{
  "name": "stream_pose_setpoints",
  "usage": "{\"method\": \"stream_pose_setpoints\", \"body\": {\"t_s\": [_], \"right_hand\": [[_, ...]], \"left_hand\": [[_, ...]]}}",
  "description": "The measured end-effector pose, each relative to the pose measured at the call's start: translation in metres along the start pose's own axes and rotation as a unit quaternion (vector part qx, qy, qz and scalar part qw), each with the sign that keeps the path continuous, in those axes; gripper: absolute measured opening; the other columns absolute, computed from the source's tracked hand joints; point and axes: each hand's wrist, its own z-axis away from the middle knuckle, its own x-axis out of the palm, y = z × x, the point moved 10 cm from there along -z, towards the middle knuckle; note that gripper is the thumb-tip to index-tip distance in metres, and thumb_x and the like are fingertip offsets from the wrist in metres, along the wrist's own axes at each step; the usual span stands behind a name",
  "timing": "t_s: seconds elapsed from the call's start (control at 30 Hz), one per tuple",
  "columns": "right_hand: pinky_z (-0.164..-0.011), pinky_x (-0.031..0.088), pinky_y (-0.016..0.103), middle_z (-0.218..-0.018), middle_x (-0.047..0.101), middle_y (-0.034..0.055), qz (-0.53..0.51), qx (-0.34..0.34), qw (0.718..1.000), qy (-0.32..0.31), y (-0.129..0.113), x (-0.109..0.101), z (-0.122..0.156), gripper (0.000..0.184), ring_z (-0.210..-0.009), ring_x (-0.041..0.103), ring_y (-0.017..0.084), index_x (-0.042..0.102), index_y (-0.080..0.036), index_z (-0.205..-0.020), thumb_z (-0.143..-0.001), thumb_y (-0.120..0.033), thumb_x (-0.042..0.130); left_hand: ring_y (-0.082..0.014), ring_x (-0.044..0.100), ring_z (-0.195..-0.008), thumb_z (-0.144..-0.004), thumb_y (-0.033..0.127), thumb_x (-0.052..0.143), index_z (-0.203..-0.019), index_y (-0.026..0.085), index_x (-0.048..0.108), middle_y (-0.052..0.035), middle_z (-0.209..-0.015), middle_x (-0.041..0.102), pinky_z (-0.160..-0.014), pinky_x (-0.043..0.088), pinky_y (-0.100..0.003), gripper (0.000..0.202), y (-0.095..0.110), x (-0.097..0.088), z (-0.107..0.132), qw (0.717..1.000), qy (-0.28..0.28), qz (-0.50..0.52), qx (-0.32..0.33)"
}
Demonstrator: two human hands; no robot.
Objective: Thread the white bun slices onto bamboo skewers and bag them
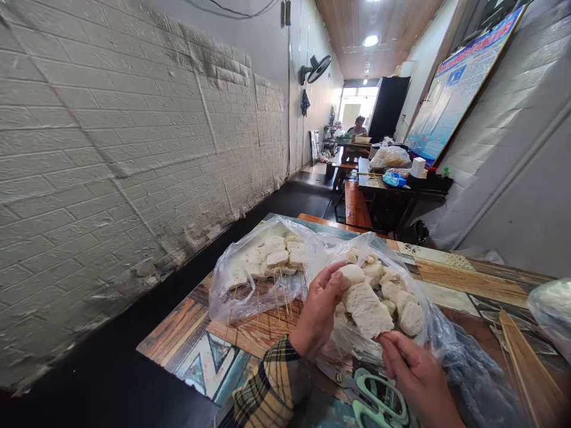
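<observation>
My left hand [322, 306] is closed around the upper end of a pale, spongy food piece [368, 310], thumb on top. At its lower end my right hand [413, 365] pinches with thumb and forefinger; whatever lies between those fingertips is hidden. Behind them, an open plastic bag [430, 321] holds more such chunks [409, 312]. To the left, a second clear bag [220, 291] contains pale pieces [276, 252] with several thin wooden skewers [279, 297] sticking out toward me. Green-handled scissors [377, 395] lie below my hands.
The patterned tabletop [473, 279] carries a bundle of wooden sticks [526, 356] and another plastic bag [553, 315] at right. A white brick-patterned wall [134, 137] runs along the left. Beyond stand a bench [357, 205], a cluttered table [372, 181] and a seated person [358, 128].
</observation>
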Motion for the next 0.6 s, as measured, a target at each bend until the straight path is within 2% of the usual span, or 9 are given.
{"method": "stream_pose_setpoints", "body": {"t_s": [0.1, 0.27, 0.6], "right_hand": [[-0.050, 0.037, 0.028, -0.046, 0.051, -0.0037, -0.013, 0.006, 1.000, -0.002, 0.0016, 0.0020, 0.0006, 0.043, -0.045, 0.051, 0.016, 0.058, -0.023, -0.064, -0.092, -0.053, 0.044], [-0.051, 0.039, 0.028, -0.046, 0.050, -0.0036, -0.013, 0.003, 1.000, 0.008, 0.0013, 0.0003, 0.0005, 0.043, -0.045, 0.050, 0.017, 0.058, -0.024, -0.063, -0.091, -0.055, 0.045], [-0.051, 0.043, 0.027, -0.049, 0.054, -0.0025, 0.032, -0.012, 0.999, 0.042, 0.0022, -0.0067, 0.0013, 0.042, -0.046, 0.052, 0.017, 0.062, -0.024, -0.064, -0.090, -0.055, 0.047]], "left_hand": [[-0.0205, 0.064, -0.099, -0.071, 0.040, 0.080, -0.119, 0.022, 0.067, -0.0088, -0.110, 0.071, -0.085, 0.047, -0.030, 0.053, 0.0048, -0.0033, 0.0006, 1.000, 0.010, -0.005, 0.016], [-0.0236, 0.062, -0.103, -0.069, 0.040, 0.081, -0.102, 0.019, 0.076, -0.0101, -0.115, 0.071, -0.093, 0.045, -0.033, 0.040, 0.0079, -0.0048, -0.0006, 0.997, 0.012, -0.056, 0.049], [-0.0246, 0.063, -0.097, -0.071, 0.039, 0.078, -0.101, 0.019, 0.078, -0.0090, -0.097, 0.075, -0.091, 0.045, -0.036, 0.036, 0.0055, -0.0039, 0.0022, 0.994, 0.015, -0.093, 0.051]]}}
